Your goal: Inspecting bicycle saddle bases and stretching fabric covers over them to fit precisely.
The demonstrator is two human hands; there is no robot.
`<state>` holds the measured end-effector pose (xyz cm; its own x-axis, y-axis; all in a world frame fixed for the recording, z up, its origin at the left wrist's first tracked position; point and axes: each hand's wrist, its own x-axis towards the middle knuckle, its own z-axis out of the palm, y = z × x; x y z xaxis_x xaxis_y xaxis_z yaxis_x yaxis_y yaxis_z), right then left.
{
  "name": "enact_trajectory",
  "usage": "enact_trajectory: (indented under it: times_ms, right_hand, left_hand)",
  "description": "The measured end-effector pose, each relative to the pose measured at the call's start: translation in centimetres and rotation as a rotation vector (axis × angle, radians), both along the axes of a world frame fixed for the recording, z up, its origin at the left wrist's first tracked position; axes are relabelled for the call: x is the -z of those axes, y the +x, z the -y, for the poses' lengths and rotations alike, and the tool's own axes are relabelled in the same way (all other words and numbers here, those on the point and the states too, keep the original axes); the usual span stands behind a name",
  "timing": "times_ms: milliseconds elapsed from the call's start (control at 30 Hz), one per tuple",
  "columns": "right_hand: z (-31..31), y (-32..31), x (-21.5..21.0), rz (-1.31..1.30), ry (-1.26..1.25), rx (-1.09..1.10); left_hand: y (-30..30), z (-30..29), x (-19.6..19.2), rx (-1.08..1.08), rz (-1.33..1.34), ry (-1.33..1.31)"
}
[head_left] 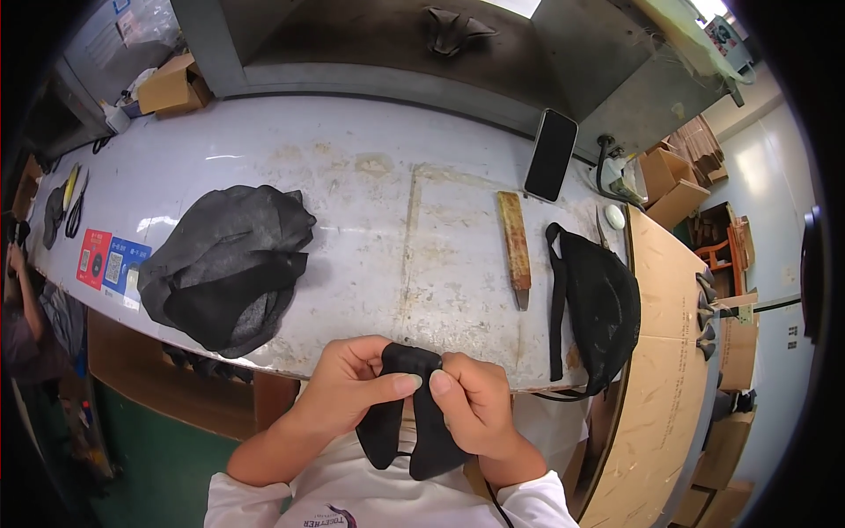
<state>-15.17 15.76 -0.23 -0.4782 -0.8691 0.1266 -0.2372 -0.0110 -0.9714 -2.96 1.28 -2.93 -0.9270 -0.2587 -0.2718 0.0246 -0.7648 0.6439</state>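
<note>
Both hands work at the near edge of the bench (pixel 370 176), directly in front of the person's chest. The left hand (pixel 348 387) and right hand (pixel 475 405) each pinch the top fold of a black fabric piece (pixel 414 414); both grips are clenched on it, thumbs (pixel 400 383) pressing at the fold's centre and almost touching. The piece is soft, matte and flexible, folded over at the grip, with two flat tails hanging below the grip toward the person's lap. Its long axis runs downward from the fold, away from the bench edge. Neither hand is nearer; they share the fold evenly. Beyond the grip and to its left lies a crumpled heap of dark grey fabric (pixel 229 264) of thin, felt-like texture. Beyond and to the right lies a black mesh pouch with a strap (pixel 598 299), rounded in shape, partly overhanging the bench edge. Between these, farther out, rests a narrow wooden block (pixel 514 246), long axis pointing away from the grip. A dark phone (pixel 551 154) leans upright at the far side. The bench surface is pale, scuffed and stained.
</note>
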Motion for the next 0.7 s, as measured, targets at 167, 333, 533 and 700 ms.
enact_trajectory:
  times_ms: [167,333,533,700]
  right_hand:
    - [0.1,1.9,1.6,0.309,-0.080,0.149]
    - [-1.2,1.3,2.8,0.582,0.010,0.153]
    - [-1.4,1.0,2.0,0.830,0.069,-0.006]
    - [-1.5,2.2,2.2,0.882,0.069,0.098]
  left_hand:
    - [-0.8,0.6,0.9,0.185,-0.069,0.294]
    - [-1.2,-0.2,0.8,0.086,-0.008,0.274]
    - [-1.4,-0.4,0.9,0.005,-0.019,0.135]
    - [-1.5,-0.4,0.7,-0.021,-0.035,0.196]
